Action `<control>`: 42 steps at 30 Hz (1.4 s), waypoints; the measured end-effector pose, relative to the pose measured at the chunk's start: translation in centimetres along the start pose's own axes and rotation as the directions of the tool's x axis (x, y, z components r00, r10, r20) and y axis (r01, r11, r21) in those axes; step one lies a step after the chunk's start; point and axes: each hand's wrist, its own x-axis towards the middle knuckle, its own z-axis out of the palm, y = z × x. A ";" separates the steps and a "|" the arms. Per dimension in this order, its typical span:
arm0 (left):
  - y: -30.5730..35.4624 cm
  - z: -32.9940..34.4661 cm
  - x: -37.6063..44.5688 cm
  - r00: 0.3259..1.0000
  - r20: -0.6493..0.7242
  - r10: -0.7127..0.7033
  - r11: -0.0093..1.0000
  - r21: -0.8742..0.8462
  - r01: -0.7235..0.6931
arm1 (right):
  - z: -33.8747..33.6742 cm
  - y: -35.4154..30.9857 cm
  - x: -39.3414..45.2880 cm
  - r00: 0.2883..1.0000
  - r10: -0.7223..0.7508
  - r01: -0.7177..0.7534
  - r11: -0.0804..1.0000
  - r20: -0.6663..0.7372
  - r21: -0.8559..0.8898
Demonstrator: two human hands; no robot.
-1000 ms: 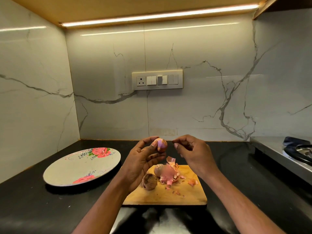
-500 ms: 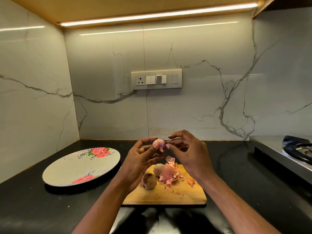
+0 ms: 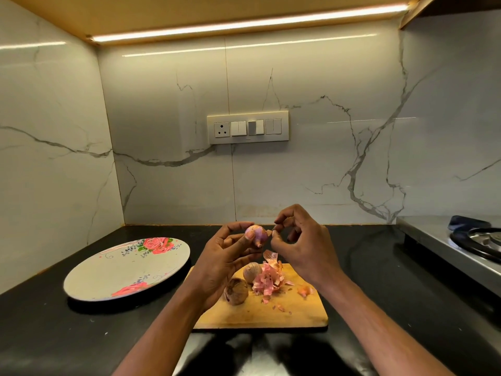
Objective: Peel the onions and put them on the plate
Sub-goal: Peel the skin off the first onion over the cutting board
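Now, left hand (image 3: 222, 263): grips onion (image 3: 256, 232).
Right hand (image 3: 301, 246): pinches its skin.
Board (image 3: 298, 313): two onions, peels.
Plate (image 3: 108, 278): counter's left.

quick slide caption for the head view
Left hand holds an onion while the right hand pinches its skin, above the cutting board.

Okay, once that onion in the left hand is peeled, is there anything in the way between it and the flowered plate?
Nothing visible stands in the way. The left hand holds the onion in the air above the cutting board, and the plate lies to its left on the black counter, with only bare counter between board and plate.
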 end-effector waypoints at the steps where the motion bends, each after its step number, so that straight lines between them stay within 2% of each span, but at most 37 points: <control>1: 0.0 0.0 0.0 1.000 0.005 -0.002 1.000 -0.001 0.002 | 0.0 0.1 0.0 1.000 0.008 -0.008 1.000 -0.003 0.003; 8: 0.1 -0.1 0.0 0.999 0.021 -0.026 0.997 -0.073 0.027 | -0.3 1.0 0.2 0.994 0.110 -0.111 0.994 -0.025 -0.024; 12: 0.2 -0.2 0.0 0.999 0.016 -0.029 0.995 -0.100 0.031 | -0.3 1.9 0.1 0.978 0.170 -0.162 0.984 0.119 -0.072; 15: 0.2 -0.1 -0.1 1.000 0.000 -0.019 0.997 -0.076 0.019 | 0.1 1.4 0.0 0.978 0.139 -0.130 0.989 0.158 -0.065; 20: 0.0 -0.3 0.1 1.000 -0.028 -0.005 1.000 -0.010 0.005 | -0.1 -0.1 0.2 0.997 0.023 -0.027 0.998 0.071 0.058; 24: -0.2 -0.3 0.2 1.000 -0.025 0.017 0.998 0.060 -0.016 | 0.2 -0.4 -0.2 0.996 -0.031 0.027 0.998 0.082 0.052; 29: -0.3 -0.4 0.2 0.999 -0.031 0.021 0.998 0.067 -0.019 | 0.4 -0.2 -0.4 0.996 -0.076 0.077 0.997 0.053 -0.006; 42: -0.3 -0.5 0.3 1.000 -0.020 0.004 0.998 0.056 -0.003 | 0.4 -0.1 -0.2 0.999 -0.021 0.019 0.998 0.034 0.062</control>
